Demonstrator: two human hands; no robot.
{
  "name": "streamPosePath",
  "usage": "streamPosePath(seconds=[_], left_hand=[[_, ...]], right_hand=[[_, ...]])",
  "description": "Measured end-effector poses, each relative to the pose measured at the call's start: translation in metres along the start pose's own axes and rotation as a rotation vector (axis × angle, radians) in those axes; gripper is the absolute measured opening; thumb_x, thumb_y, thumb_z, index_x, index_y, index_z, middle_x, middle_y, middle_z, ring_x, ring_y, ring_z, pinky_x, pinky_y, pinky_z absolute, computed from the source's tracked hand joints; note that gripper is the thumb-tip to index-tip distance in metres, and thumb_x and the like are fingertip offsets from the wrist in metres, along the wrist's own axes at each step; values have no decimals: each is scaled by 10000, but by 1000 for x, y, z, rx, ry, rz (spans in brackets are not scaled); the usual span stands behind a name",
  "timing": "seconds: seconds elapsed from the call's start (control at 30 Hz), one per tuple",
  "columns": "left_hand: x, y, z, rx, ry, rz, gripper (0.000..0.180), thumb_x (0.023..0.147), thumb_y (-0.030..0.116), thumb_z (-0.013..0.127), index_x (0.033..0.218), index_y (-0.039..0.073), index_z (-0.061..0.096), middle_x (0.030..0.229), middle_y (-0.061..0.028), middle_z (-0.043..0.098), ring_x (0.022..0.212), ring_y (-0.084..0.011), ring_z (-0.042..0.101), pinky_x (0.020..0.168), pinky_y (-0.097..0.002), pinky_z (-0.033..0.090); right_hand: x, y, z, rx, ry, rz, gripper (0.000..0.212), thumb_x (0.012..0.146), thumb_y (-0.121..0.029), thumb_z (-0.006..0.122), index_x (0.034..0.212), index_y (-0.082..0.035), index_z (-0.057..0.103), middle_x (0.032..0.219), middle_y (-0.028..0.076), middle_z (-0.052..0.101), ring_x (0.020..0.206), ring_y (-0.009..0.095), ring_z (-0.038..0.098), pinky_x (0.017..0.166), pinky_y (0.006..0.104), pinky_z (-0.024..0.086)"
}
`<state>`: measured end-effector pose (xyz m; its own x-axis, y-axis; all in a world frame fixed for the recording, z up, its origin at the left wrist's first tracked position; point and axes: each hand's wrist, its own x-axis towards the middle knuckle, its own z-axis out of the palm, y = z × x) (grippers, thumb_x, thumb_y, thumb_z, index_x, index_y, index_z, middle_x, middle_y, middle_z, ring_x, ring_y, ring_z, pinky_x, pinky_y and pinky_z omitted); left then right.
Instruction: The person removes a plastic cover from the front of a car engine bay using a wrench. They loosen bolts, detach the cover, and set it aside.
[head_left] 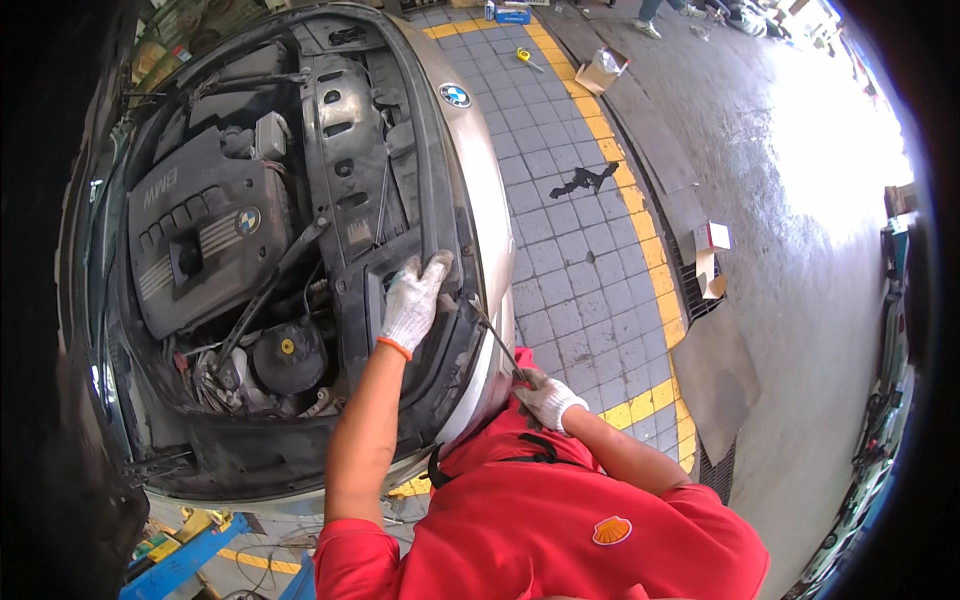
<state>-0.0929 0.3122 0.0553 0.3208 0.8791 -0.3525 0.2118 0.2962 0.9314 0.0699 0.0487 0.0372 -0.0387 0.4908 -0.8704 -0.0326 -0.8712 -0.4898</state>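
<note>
My left hand (412, 300), in a white knit glove with an orange cuff, is closed over the edge of the black plastic trim (447, 285) at the front corner of the engine bay. In my right hand (550, 400), also gloved, is a long thin metal tool (497, 338). Its slightly widened tip reaches the trim just right of my left hand; the fingers cover its other end. Both hands work at the nose of a beige car (480, 170) with its engine bay exposed. A dark engine cover (205, 215) sits further left.
A black round-topped part (288, 355) and a slanting rod (275, 280) lie left of my left forearm. Grey floor tiles (560, 270) with a yellow border run along the car. Small boxes (711, 240) stand beyond the floor grate. A blue metal frame (185, 560) is at lower left.
</note>
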Motion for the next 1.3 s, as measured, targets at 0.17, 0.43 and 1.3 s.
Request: streamPosePath(seconds=[0.17, 0.43, 1.3], left_hand=[[-17, 6, 31, -455, 32, -152, 319, 996, 277, 769, 1158, 9, 705, 987, -46, 720, 733, -146, 680, 571, -308, 595], [-6, -80, -16, 651, 315, -40, 533, 976, 424, 709, 1302, 2, 689, 1259, -240, 724, 1195, -386, 687, 1013, -430, 528], [-21, -113, 27, 1142, 160, 661, 526, 871, 193, 759, 1377, 98, 647, 1442, -108, 599, 1358, -339, 537, 1145, -540, 459]], right_hand=[[-12, 3, -3, -36, 100, -64, 645, 1002, -237, 647, 1600, -151, 423, 919, 88, 696, 556, 187, 609, 522, 354, 518], [-28, 14, 1, 92, 154, -104, 617, 1023, -202, 633, 1604, -195, 428, 965, 87, 710, 575, 182, 602, 538, 363, 529], [24, 62, 15, -7, 286, -240, 517, 1060, -246, 629, 1567, -215, 533, 892, 95, 670, 553, 142, 556, 545, 338, 508]])
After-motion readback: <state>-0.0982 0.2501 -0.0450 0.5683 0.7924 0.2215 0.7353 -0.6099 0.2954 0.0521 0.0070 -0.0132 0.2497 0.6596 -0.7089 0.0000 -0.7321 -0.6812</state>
